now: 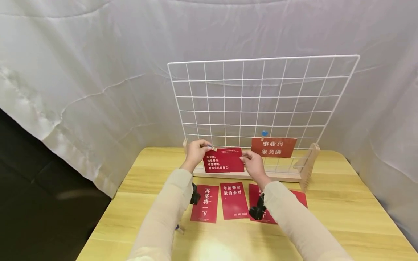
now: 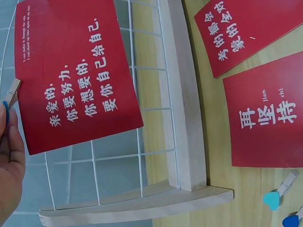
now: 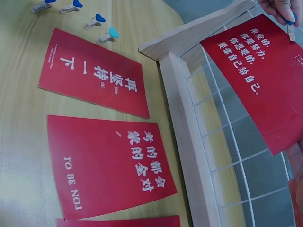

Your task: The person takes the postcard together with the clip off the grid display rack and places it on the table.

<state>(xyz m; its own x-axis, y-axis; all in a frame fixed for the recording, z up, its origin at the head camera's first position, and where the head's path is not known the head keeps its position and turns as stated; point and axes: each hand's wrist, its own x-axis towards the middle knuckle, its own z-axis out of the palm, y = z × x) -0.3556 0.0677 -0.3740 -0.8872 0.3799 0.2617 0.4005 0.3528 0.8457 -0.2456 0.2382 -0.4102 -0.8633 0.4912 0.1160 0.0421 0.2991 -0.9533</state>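
Note:
In the head view, a red card (image 1: 225, 161) with white lettering is held up before the lower part of a white wire grid (image 1: 263, 58). My left hand (image 1: 195, 155) pinches a small wooden clothespin (image 2: 13, 91) with a blue heart on it, at the card's upper left edge. In the right wrist view, the clothespin's tip overlaps that edge. My right hand (image 1: 254, 166) pinches the card by its right edge; in its own wrist view it is mostly out of frame. Whether the clothespin also grips a wire cannot be told.
Another red card (image 1: 274, 148) hangs on the grid from a blue-heart clothespin (image 1: 264, 133). On the table lie a vertical-text card (image 1: 205, 208), a middle card (image 1: 233, 203) and more red cards (image 1: 299, 198) partly behind my right arm. Several heart clothespins (image 3: 108, 36) lie left. The grid's wooden base (image 1: 281, 177) stands behind.

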